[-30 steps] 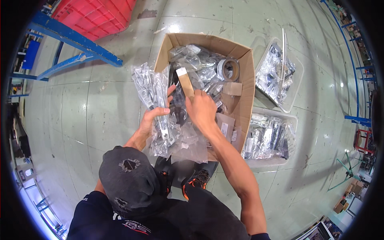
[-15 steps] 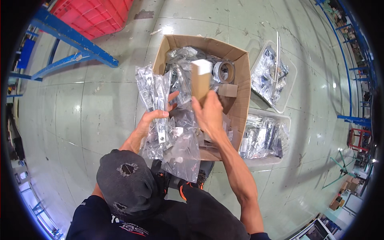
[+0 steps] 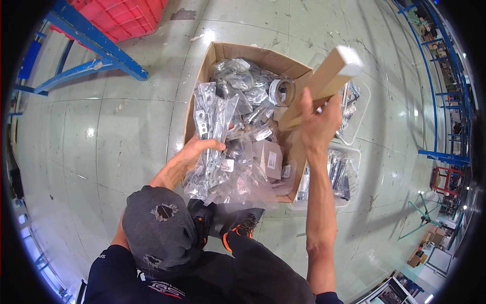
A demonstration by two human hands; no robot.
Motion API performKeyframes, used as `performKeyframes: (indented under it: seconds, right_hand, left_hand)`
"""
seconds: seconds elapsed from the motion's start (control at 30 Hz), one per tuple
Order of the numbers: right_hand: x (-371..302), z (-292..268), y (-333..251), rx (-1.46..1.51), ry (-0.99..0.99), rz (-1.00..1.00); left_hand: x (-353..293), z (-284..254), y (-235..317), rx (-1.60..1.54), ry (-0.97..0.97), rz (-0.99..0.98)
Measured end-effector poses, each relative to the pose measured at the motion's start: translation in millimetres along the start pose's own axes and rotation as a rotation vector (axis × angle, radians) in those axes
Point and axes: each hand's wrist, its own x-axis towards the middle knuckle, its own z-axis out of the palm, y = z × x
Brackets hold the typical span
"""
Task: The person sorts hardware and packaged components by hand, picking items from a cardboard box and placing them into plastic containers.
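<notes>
My left hand [image 3: 196,150] is closed around long metal strips in clear plastic bags [image 3: 207,119], held over the left side of an open cardboard box [image 3: 253,52]. In my right hand [image 3: 322,122] is a long, narrow brown carton [image 3: 331,70] with a white end. It is tilted over the box's right wall, its white end beyond the rim. Inside the big box lie bagged metal parts [image 3: 238,76], a roll of tape [image 3: 276,92] and a small brown carton [image 3: 269,158] with a white label. A large clear bag [image 3: 240,177] hangs below my left hand.
To the right of the box, two clear plastic bins [image 3: 358,167] hold bagged metal pieces [image 3: 338,175]; my right arm partly covers them. A blue metal frame [image 3: 96,35] and a red crate [image 3: 121,17] stand at the upper left. Blue shelving [image 3: 445,158] lines the far right.
My right hand has carried the long carton rightward, from over the box's middle to its right wall. My left hand keeps the bagged strips, shifted slightly right. The small labelled carton shows more fully.
</notes>
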Motion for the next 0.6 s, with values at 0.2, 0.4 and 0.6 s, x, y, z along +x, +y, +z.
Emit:
performKeyframes:
  seconds: [0.2, 0.4, 0.6]
  right_hand:
    - [-30.7, 12.8, -0.8, -0.337, -0.061, 0.221]
    - [-15.1, -9.8, 7.3, -0.18, 0.131, 0.231]
    - [13.4, -24.0, -32.8, -0.019, 0.282, 0.113]
  left_hand:
    - [-6.4, 1.9, 3.0, -0.117, 0.067, 0.07]
    - [2.5, -1.7, -1.9, -0.117, 0.053, 0.088]
    - [-6.5, 6.8, 15.1, -0.125, -0.017, -0.024]
